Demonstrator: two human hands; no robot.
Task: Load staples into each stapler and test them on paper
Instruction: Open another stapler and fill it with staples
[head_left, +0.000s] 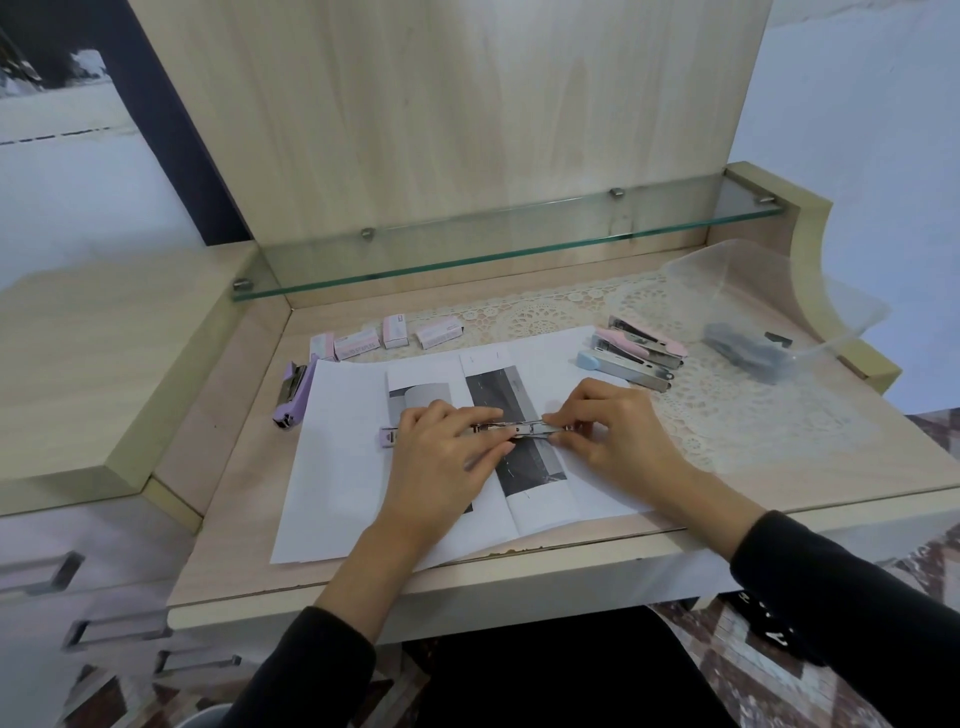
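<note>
Both hands meet over the open stapler (519, 429) in the middle of the paper (337, 467). Left hand (447, 447) lies over the stapler's left half, fingers curled along the metal rail and pinching it, and the lilac end pokes out to the left past the knuckles. Right hand (608, 426) pinches the rail's right end between thumb and forefinger, its other fingers tucked under. Whether a strip of staples sits between those fingertips is too small to tell

The stapler lies flat on the paper with its long axis running left to right across the body, so each hand has one end. The next move, seating staples or closing the rail, probably runs along that axis. The right hand at the bare metal end would do the work while the left anchors

The paper rests on the worktop (244, 509). A purple stapler (293, 392) lies at its left edge, and staple boxes (395, 331) stand in a row behind it. Pink staplers (641, 343) and a blue stapler (618, 366) lie near the far right corner on a lace mat (727, 415). Further right, a clear tub (691, 265) holds something dark
</note>
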